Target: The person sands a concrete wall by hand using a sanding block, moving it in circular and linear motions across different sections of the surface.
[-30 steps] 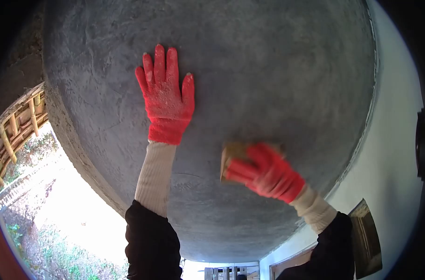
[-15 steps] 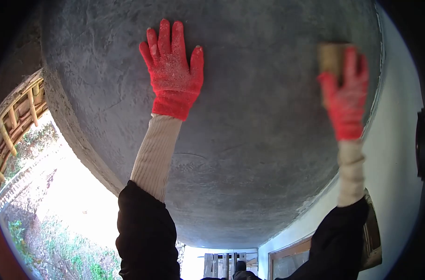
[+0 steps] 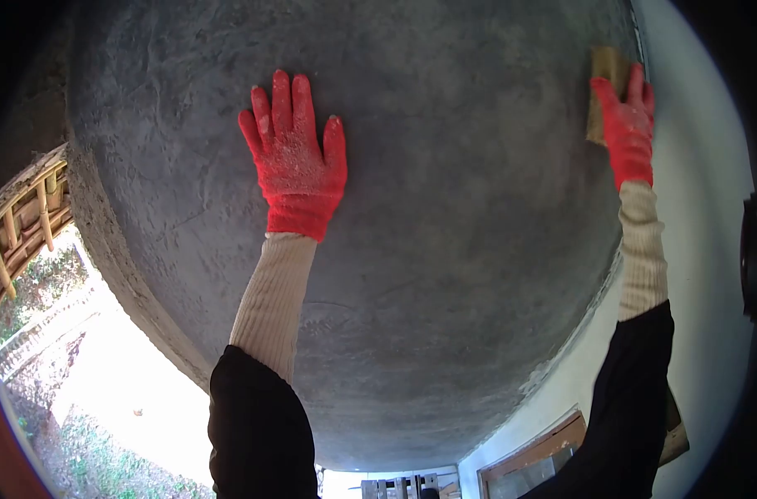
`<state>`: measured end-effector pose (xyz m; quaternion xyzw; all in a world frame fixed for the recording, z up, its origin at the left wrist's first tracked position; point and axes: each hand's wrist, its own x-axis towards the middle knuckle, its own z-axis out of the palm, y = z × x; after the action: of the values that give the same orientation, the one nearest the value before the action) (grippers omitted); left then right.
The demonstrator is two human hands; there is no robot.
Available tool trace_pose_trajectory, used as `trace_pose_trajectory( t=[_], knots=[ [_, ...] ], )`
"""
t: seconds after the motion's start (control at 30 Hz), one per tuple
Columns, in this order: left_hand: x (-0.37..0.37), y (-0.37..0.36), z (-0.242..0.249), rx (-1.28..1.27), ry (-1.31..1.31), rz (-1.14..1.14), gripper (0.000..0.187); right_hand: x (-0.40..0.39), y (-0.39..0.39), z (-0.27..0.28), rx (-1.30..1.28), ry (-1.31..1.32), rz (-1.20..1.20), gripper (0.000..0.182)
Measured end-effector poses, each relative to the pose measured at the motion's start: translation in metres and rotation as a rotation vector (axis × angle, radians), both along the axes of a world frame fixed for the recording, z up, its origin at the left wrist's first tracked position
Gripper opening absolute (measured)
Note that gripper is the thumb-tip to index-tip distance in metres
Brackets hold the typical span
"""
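Note:
Overhead spreads a grey plastered surface, darker in patches and slightly uneven. Against it lies my left hand in a red glove dusted with pale powder, palm flat and fingers stretched out, holding nothing. Near the surface's right edge, my right hand, also red-gloved, grips a tan rectangular sponge. The sponge is pressed to the grey surface, its left part showing beyond the thumb. Part of it is hidden behind the fingers.
A pale wall meets the grey surface on the right. Lower down are a wooden frame with glass and wooden slats. At left, a rough edge borders bright ground outside and a bamboo-like roof edge.
My right hand has moved up and right with the sponge, toward the wall. My left hand stays flat but appears slightly lower as the view shifts.

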<state>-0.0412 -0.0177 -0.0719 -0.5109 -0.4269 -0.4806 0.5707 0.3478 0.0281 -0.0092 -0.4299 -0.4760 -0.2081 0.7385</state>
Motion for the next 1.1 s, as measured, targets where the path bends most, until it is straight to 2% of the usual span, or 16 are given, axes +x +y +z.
trace_pose_trajectory(
  t=[0.1,0.17,0.23,0.27,0.33,0.43,0.6,0.67,0.7,0.77,0.8,0.87,0.93,0.97,1.03,1.1],
  knots=[
    [0.002,-0.002,0.002,-0.018,-0.034,0.012,0.058,-0.002,0.018,-0.008,-0.002,-0.07,-0.264,0.088],
    [0.003,-0.002,0.0,-0.024,-0.032,0.028,0.058,-0.04,-0.009,-0.056,0.183,-0.409,-0.228,0.091],
    [0.002,-0.002,0.001,-0.025,-0.031,0.028,0.058,-0.083,-0.041,-0.125,0.101,-0.789,-0.115,0.086],
    [0.002,-0.001,0.001,-0.024,-0.027,0.038,0.058,-0.09,-0.052,-0.148,-0.134,-1.142,0.118,0.082],
    [0.003,-0.003,-0.001,-0.045,-0.036,0.031,0.058,-0.103,-0.018,-0.226,0.441,-1.655,-0.017,0.075],
    [0.003,-0.005,0.001,-0.056,-0.03,0.032,0.059,-0.089,-0.039,-0.177,0.142,-1.667,0.123,0.074],
    [0.003,-0.004,0.0,-0.054,-0.05,0.025,0.059,-0.02,-0.014,-0.054,0.232,-0.651,-0.166,0.081],
    [0.004,-0.006,0.0,-0.068,-0.049,0.033,0.058,0.01,0.01,-0.008,0.134,-0.252,-0.072,0.082],
    [0.003,-0.005,-0.001,-0.066,-0.05,0.036,0.058,0.005,0.008,-0.002,0.136,-0.253,-0.069,0.082],
    [0.002,-0.003,0.0,-0.005,-0.014,0.043,0.058,-0.006,0.005,0.008,-0.015,0.099,-0.218,0.083],
    [0.001,-0.003,0.002,-0.001,-0.015,0.043,0.058,0.016,0.036,-0.002,0.058,-0.238,-0.403,0.084],
    [0.002,-0.003,0.001,-0.011,-0.02,0.039,0.058,-0.041,-0.009,-0.042,0.192,-0.398,-0.203,0.082],
    [0.004,-0.004,0.0,-0.019,-0.037,0.046,0.058,-0.083,-0.043,-0.098,0.137,-0.788,-0.132,0.076],
    [0.004,-0.004,0.0,-0.029,-0.044,0.06,0.058,-0.093,-0.053,-0.119,0.042,-1.128,0.01,0.073],
    [0.004,-0.005,-0.003,-0.034,-0.041,0.055,0.058,-0.115,-0.028,-0.169,0.375,-1.772,0.083,0.08],
    [0.003,-0.003,0.002,-0.011,-0.018,0.062,0.059,-0.113,-0.036,-0.156,0.267,-1.73,0.127,0.08]
  ],
)
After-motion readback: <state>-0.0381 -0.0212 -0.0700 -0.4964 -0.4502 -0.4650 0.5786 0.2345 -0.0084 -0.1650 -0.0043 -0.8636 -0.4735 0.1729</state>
